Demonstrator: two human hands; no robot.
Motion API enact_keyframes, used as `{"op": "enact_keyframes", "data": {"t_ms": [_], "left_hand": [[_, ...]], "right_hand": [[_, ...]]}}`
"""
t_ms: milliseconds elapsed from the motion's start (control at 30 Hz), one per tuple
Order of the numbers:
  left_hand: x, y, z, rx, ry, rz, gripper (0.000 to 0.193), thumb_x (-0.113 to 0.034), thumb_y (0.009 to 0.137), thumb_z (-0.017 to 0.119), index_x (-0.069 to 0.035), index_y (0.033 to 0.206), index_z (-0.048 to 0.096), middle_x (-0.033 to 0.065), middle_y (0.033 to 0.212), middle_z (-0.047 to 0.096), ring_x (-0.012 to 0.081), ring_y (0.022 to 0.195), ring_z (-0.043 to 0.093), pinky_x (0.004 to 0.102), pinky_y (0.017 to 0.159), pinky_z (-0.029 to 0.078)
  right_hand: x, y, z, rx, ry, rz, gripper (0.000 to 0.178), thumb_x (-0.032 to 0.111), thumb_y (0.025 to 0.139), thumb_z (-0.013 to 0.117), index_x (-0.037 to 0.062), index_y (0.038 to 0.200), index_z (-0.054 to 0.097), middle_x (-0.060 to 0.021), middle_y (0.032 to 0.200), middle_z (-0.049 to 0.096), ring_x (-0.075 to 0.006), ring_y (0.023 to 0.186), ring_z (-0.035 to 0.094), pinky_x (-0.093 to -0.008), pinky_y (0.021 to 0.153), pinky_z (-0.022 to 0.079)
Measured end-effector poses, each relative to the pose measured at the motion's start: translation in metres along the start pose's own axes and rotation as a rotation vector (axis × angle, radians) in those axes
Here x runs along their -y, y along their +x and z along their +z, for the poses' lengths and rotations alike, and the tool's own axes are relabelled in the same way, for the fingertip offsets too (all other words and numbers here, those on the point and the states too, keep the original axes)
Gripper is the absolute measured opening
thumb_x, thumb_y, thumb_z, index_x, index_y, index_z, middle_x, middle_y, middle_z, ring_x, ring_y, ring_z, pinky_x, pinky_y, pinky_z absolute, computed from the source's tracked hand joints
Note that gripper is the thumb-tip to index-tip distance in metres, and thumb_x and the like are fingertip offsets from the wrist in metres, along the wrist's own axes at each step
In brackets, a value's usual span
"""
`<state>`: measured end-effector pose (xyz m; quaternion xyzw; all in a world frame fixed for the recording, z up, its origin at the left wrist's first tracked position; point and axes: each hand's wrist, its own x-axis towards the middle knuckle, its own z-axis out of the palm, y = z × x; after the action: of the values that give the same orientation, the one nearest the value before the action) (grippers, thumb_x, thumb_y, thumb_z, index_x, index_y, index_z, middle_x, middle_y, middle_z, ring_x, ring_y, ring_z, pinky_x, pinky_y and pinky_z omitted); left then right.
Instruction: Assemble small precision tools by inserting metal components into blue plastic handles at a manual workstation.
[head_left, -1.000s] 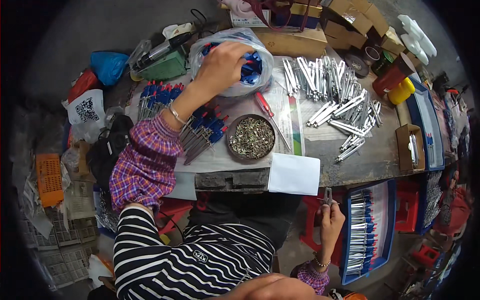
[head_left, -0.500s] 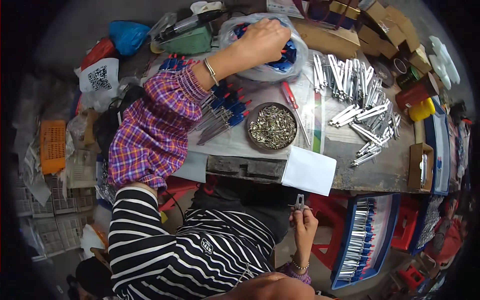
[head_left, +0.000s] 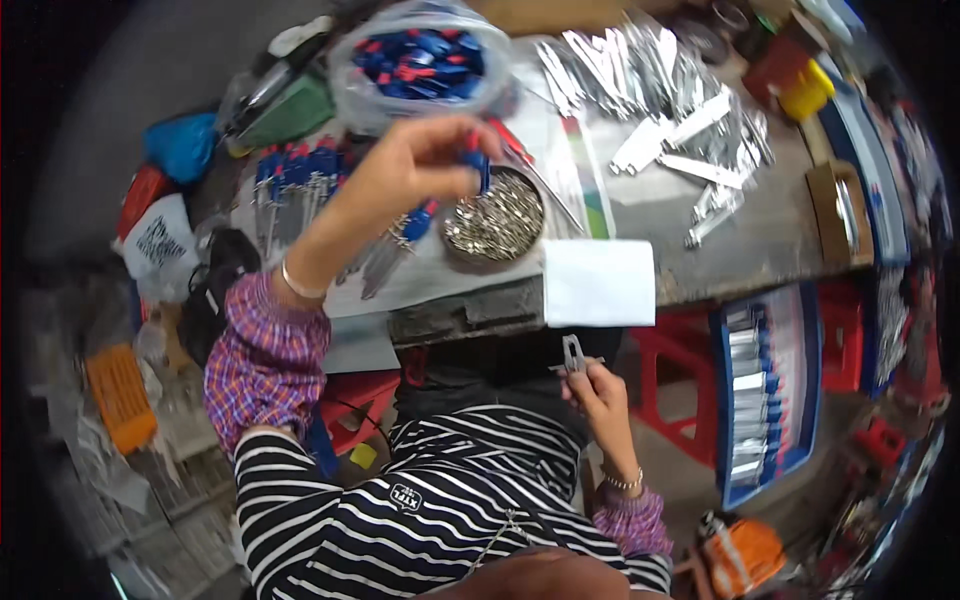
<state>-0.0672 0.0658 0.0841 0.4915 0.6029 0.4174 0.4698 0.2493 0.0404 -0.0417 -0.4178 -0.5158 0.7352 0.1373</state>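
My left hand point(head_left: 420, 165) pinches a small blue plastic piece with a red tip point(head_left: 481, 168) above the table. Just under it stands a round bowl point(head_left: 541, 192) filled with small brass-coloured metal fittings point(head_left: 495, 222). Behind the hand, a clear plastic bag point(head_left: 346, 95) holds many loose blue-and-red pieces point(head_left: 420, 65). In front of the table edge, my right hand point(head_left: 600, 392) grips a slim slotted metal piece point(head_left: 573, 352) upright between thumb and fingers. A thin pin seems to cross that piece. A white pad point(head_left: 600, 284) lies at the table edge beyond it.
A red-handled screwdriver point(head_left: 512, 142) lies beside the bowl. Bright metal arms point(head_left: 690, 130) are heaped at the right. Rows of blue-ended metal assemblies point(head_left: 295, 185) lie at the left. A blue tray point(head_left: 728, 490) of similar assemblies stands low on the right, near a red stool point(head_left: 680, 375).
My left hand has come out of the bag toward the bowl, now with a blue-and-red piece. The right hand keeps the metal piece. The whole view has shifted.
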Motion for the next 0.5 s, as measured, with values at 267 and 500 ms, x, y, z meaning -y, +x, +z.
{"op": "enact_keyframes", "data": {"t_ms": [267,500], "left_hand": [[0.056,-0.015,0.076,0.241,-0.247,-0.192,0.028,0.0,0.074,0.07,-0.002,0.101,0.06,0.0009,0.086,0.061,0.0072,0.076,0.059,0.021,0.07,0.048],[0.057,-0.021,0.092,0.286,-0.35,-0.259,0.028,-0.003,0.077,0.069,-0.001,0.103,0.059,0.0038,0.081,0.062,0.0093,0.068,0.061,0.0205,0.061,0.05]], "right_hand": [[0.002,0.003,0.016,0.202,0.306,0.053,0.02,0.014,0.094,0.049,-0.0022,0.097,0.059,0.0006,0.071,0.054,-0.0025,0.057,0.042,-0.0158,0.05,0.032],[-0.004,0.0,0.017,0.244,0.332,0.063,0.021,0.015,0.095,0.048,-0.003,0.097,0.058,0.0003,0.072,0.053,-0.0025,0.057,0.041,-0.0156,0.051,0.032]]}}
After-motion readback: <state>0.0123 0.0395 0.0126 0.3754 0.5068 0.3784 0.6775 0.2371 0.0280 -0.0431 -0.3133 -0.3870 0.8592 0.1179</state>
